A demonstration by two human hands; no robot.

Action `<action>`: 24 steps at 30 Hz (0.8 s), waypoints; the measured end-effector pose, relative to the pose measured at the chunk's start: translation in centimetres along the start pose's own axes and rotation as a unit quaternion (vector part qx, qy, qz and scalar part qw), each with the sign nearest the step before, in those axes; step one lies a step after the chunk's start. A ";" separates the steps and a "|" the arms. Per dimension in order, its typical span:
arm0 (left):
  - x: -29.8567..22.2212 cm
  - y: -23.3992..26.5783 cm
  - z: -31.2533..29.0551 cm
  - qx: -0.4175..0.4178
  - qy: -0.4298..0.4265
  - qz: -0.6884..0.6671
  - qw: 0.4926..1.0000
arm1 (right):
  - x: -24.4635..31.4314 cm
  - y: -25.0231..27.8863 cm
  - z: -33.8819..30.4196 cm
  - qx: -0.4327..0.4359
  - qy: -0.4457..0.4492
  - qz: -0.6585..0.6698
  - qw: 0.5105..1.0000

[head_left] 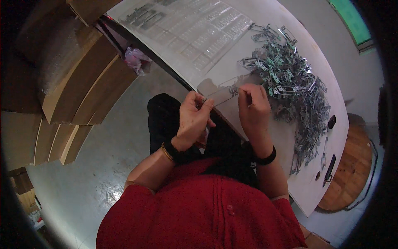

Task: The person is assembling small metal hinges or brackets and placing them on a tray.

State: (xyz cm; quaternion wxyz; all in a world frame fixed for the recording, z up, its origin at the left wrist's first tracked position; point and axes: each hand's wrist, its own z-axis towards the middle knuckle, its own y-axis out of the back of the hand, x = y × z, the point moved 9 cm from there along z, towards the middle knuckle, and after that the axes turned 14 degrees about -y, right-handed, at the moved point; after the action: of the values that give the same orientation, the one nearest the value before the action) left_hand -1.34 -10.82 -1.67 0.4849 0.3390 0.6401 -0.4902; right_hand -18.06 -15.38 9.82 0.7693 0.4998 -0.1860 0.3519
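Apparently pinches metal piece (233, 90) with left hand (193, 115) and right hand (255, 108), both nearly closed | near counter (265, 10) edge, left of metal pile (286, 79) | could drop to floor (112, 149) from loosened pinch

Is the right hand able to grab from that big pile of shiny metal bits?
Probably yes: the right hand looks close beside the metal pile, and nothing seems to block the way between them.

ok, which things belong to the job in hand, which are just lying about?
Likely the job:
thin metal piece between left hand and right hand
metal bracket heap
clear plastic tray

Likely just about:
cardboard boxes
pink plastic bag
round wooden top
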 end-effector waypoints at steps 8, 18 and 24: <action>-0.5 -0.2 -0.1 -0.007 -0.007 0.002 1.000 | 0.3 0.2 0.1 -0.024 0.035 -0.007 0.999; -0.1 0.0 0.1 0.007 0.001 0.017 1.000 | 0.0 -0.1 -0.1 -0.009 0.014 -0.016 1.000; -0.1 0.0 0.0 -0.001 -0.001 0.024 1.000 | -0.1 -0.2 -0.2 -0.016 0.023 -0.008 1.000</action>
State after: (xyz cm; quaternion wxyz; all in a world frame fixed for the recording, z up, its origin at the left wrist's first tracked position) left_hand -1.36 -10.86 -1.61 0.4971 0.3533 0.6320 -0.4782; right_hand -18.02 -15.33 9.55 0.7843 0.4804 -0.1698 0.3538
